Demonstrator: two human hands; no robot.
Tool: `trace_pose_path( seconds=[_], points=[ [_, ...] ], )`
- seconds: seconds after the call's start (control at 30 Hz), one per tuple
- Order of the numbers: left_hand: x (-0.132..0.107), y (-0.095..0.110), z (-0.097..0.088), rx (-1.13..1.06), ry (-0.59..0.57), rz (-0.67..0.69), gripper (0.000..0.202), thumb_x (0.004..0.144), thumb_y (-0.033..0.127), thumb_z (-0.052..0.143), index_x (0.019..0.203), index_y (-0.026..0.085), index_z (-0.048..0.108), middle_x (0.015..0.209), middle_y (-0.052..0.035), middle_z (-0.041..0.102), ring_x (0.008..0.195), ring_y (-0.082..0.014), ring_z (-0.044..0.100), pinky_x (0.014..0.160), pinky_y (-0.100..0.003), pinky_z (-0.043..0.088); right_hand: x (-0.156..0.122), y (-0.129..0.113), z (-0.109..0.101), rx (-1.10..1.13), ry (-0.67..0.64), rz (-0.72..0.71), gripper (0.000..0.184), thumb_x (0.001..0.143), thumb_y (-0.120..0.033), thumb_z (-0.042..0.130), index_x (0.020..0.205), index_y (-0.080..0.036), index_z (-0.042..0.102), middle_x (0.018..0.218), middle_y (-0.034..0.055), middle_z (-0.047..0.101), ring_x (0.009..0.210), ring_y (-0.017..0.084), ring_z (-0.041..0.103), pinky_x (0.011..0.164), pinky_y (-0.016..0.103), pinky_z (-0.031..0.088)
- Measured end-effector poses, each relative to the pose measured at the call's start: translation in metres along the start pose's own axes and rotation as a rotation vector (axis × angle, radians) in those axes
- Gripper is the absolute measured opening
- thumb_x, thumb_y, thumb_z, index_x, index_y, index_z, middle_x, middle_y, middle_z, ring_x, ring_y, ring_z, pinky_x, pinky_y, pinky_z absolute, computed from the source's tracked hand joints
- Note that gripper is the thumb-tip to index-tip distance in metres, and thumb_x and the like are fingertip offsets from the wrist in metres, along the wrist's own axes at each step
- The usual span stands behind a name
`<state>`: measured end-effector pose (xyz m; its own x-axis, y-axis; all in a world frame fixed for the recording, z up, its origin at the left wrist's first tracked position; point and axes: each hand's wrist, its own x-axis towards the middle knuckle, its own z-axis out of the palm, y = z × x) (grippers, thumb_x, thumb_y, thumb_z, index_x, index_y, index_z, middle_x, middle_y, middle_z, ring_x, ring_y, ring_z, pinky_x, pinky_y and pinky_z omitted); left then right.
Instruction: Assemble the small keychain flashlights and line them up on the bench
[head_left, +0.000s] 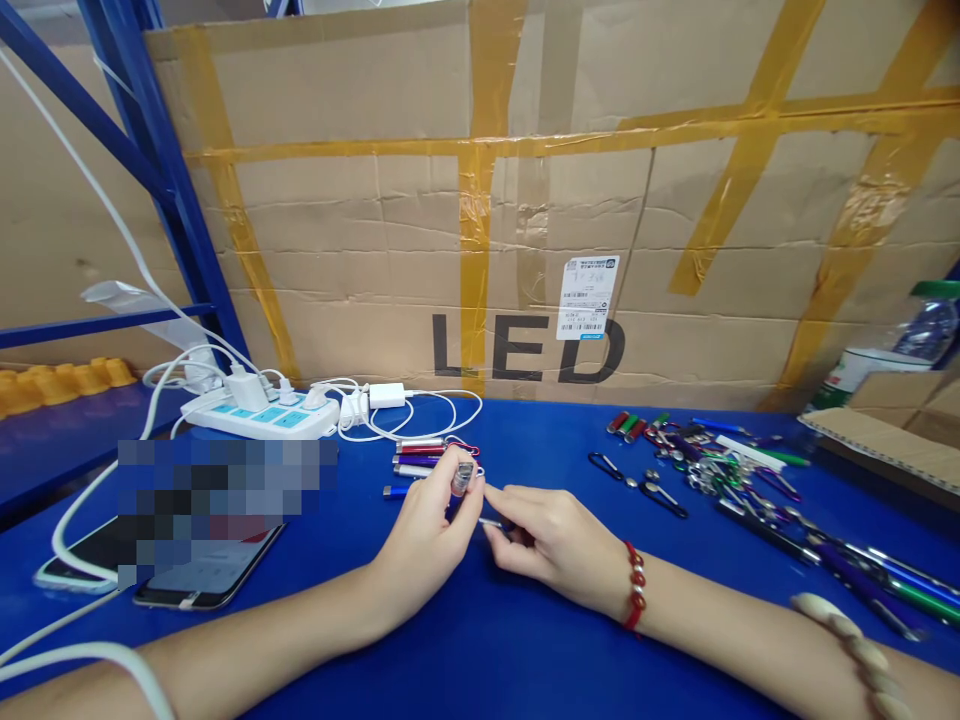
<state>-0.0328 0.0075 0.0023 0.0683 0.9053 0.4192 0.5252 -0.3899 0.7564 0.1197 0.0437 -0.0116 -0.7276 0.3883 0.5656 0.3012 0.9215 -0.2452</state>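
My left hand (431, 530) is closed round a small silver cylinder (463, 478), held upright between thumb and fingers above the blue table (480, 640). My right hand (547, 535) sits just to its right, fingers pinched on a thin silver piece (491, 522) that points toward the left hand. A red bead bracelet (634, 585) circles my right wrist. Just behind the hands lie a few small pen-like tubes (420, 457) in silver, purple, red and blue.
A pile of coloured pens, clips and key rings (720, 465) spreads across the right. A white power strip (259, 412) with chargers and cables stands back left. Two phones (206, 580) lie at the left. A large taped cardboard box (525, 200) marked LED walls off the back.
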Motion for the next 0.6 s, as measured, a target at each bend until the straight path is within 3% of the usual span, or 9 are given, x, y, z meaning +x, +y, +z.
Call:
trace_pose_path(
  seconds=[0.33,0.6],
  points=[
    [-0.0022,-0.0007,0.0019,-0.040,-0.041,0.023,0.017,0.084,0.025,0.039,0.068,0.021,0.034,0.061,0.0058,0.038,0.055,-0.0109,0.036,0.053,-0.023,0.029,0.0009,0.0030,0.0014,0.010,0.070,-0.021,0.020,0.086,-0.019,0.042,0.079,-0.014,0.060,0.055,-0.0012,0.046,0.048,0.009,0.039,0.047,0.020,0.035],
    [-0.0019,-0.0040,0.0023,-0.162,-0.076,-0.083,0.021,0.086,0.033,0.041,0.070,0.021,0.032,0.066,0.0056,0.033,0.054,-0.0095,0.028,0.048,-0.022,0.025,0.0034,0.0057,-0.0007,0.076,0.087,0.047,0.023,0.086,-0.020,0.042,0.073,-0.016,0.060,0.055,-0.0020,0.044,0.049,0.008,0.039,0.048,0.020,0.033]
  ],
)
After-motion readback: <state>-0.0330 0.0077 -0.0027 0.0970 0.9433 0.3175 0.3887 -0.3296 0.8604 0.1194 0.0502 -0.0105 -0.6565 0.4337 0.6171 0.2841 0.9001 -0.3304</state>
